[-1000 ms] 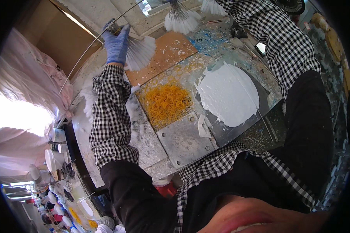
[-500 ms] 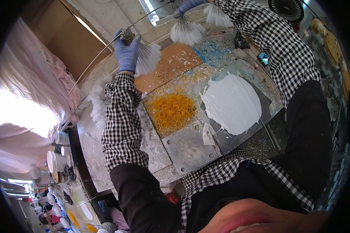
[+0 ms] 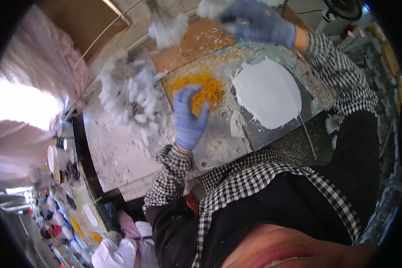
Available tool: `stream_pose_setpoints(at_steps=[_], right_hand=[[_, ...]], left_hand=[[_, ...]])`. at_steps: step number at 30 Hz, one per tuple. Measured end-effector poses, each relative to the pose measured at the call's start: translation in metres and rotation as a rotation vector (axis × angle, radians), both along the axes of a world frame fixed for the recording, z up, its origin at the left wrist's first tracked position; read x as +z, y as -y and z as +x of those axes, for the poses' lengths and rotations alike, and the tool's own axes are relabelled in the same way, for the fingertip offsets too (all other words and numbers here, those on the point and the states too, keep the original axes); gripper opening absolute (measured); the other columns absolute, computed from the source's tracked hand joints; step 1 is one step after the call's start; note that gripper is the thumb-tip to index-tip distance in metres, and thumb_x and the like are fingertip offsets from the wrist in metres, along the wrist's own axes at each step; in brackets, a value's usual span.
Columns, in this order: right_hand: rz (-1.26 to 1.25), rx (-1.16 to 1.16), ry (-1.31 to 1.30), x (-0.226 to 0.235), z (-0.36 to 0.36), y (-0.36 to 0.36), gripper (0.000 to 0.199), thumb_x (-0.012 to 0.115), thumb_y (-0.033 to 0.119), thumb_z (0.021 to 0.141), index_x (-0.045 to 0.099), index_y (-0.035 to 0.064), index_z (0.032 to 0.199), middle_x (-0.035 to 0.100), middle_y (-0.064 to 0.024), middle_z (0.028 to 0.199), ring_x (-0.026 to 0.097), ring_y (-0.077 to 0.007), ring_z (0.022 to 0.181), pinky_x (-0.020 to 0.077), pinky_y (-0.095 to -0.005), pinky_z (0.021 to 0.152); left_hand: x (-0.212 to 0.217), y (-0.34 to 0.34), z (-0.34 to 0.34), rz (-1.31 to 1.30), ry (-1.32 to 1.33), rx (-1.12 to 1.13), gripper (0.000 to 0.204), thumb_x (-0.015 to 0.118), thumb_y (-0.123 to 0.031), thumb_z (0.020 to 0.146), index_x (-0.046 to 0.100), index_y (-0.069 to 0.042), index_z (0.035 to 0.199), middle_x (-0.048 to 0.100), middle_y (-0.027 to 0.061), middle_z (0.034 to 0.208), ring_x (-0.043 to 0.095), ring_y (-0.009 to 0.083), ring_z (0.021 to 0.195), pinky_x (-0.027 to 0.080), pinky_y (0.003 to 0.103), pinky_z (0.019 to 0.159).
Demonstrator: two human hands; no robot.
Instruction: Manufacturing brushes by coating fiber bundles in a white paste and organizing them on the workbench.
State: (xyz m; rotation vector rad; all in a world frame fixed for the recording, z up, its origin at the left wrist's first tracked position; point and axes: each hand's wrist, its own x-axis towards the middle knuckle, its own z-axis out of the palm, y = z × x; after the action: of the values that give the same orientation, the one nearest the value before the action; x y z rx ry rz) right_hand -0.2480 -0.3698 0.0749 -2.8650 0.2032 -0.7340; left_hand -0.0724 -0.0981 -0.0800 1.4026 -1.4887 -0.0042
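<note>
My left hand (image 3: 190, 118), in a blue glove, is over the near-left part of a pile of yellow rubber rings (image 3: 212, 91). Its fingers and thumb are apart, and no held object shows between them. Farther off to the right, my right hand (image 3: 261, 24), also gloved, is smeared by motion; its fingers cannot be read. Beside it is a white bristle bundle (image 3: 210, 10), partly cut off by the upper edge. Another white bristle bundle (image 3: 169, 30) hangs left of it. A blurred heap of white bristle bundles (image 3: 123, 87) lies on the table's left side.
A round white patch of paste (image 3: 268, 94) covers much of a dark board (image 3: 265, 142) to the right. A thin stick (image 3: 307, 138) extends from its near edge. A metal plate (image 3: 216, 145) with holes lies nearest me. A thin rod (image 3: 107, 31) slants at upper left; white buckets (image 3: 56, 158) stand far left.
My left hand has let go of the bristle bundle by the rod and come down to the yellow rings. My right hand has moved nearer and right, away from the bundles' tops.
</note>
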Motion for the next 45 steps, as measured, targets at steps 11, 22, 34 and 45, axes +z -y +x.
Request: stream_pose_setpoints(at_steps=[11,22,34,45], right_hand=[[0.185,0.443,-0.128,-0.111,0.028,-0.138,0.028,0.074,0.023,0.091,0.071,0.0097,0.115,0.073,-0.0097,0.106,0.069,-0.0292,0.099,0.0535,-0.0421,0.091],[0.079,-0.105,-0.091,-0.18,0.214,-0.132,0.035,0.054,0.031,0.1,0.067,0.0112,0.126,0.069,-0.0125,0.129,0.065,-0.0314,0.12,0.0508,-0.0438,0.104],[-0.276,-0.166,-0.208,-0.197,0.262,-0.113,0.026,0.065,0.023,0.091,0.068,0.0141,0.115,0.071,-0.0125,0.117,0.067,-0.0314,0.11,0.0547,-0.046,0.091],[-0.101,-0.256,-0.085,-0.214,0.273,-0.111,0.032,0.068,0.016,0.087,0.067,0.0175,0.119,0.073,-0.0121,0.109,0.069,-0.0332,0.105,0.0554,-0.0453,0.088]], left_hand=[[-0.062,-0.155,-0.008,0.371,-0.132,0.247,0.027,0.071,-0.003,0.088,0.071,-0.007,0.115,0.066,0.0143,0.116,0.061,0.0328,0.113,0.049,0.041,0.101],[-0.011,-0.115,0.131,0.316,0.404,0.548,0.04,0.074,-0.016,0.086,0.065,-0.01,0.125,0.065,0.0149,0.122,0.061,0.0341,0.113,0.049,0.045,0.098],[0.005,-0.031,0.266,0.948,0.961,0.641,0.084,0.088,-0.038,0.068,0.054,-0.019,0.143,0.053,0.0109,0.143,0.051,0.0311,0.135,0.036,0.05,0.117],[0.001,-0.041,0.236,1.019,0.791,0.598,0.056,0.084,-0.032,0.077,0.063,-0.016,0.125,0.07,0.0099,0.121,0.064,0.0306,0.117,0.052,0.048,0.098]])
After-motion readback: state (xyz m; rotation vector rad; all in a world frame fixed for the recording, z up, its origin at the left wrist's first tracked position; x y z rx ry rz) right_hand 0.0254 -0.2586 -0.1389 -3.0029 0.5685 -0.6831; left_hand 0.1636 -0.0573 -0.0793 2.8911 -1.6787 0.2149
